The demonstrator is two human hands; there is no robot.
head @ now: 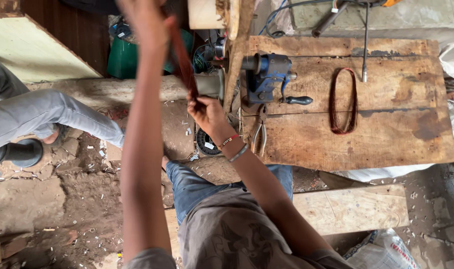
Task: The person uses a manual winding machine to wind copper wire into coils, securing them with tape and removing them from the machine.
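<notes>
Both hands grip a copper wire bundle point(183, 60), left hand point(144, 22) closed high, right hand point(207, 112) pinching low, one finished coil point(343, 101) already on the desk point(386, 139).

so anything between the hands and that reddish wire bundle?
Nothing visible. The right hand grips the lower end of the wire bundle; the left hand holds its upper end, stretched between them, partly cut off by the frame's top edge.

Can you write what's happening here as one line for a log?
left hand: raised, gripping copper wire bundle | right hand: pinching its lower end | bench: wire loop, pliers
</notes>
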